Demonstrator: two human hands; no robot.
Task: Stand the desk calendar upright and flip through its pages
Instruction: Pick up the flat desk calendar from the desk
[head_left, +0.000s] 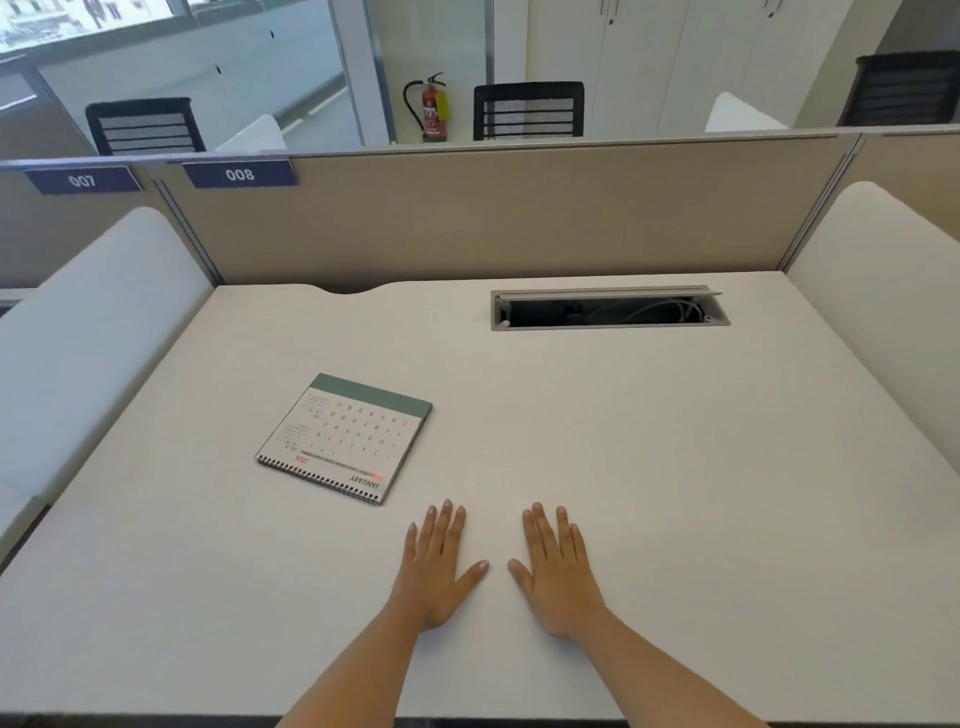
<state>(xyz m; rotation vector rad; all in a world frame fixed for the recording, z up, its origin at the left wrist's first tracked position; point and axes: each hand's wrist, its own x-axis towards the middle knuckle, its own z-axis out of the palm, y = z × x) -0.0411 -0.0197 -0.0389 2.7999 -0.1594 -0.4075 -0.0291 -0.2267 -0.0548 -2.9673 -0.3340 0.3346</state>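
Head view shows both hands lying flat, palms down, on the white counter (623, 441). The fingers of the left hand (437, 564) are stretched out and close together, thumb spread to the side, and they hold nothing. The fingers of the right hand (558, 566) are stretched in the same way, also with nothing in them. The two thumbs point toward each other with a small gap between.

The desk calendar (347, 437) lies flat on the counter, not upright, just beyond and to the left of the left fingertips, not touching them. Its black spiral binding (319, 479) is the edge nearest to the fingers, and a green band runs along the far edge. The page is upside down from this side; it reads "JANUARY", with a small red year that I cannot read surely.

Well beyond the right fingers, an open cable slot (608, 307) with cables inside is set in the counter. On the partition far ahead, two dark labels read "007" (82, 180) and "008" (240, 174).
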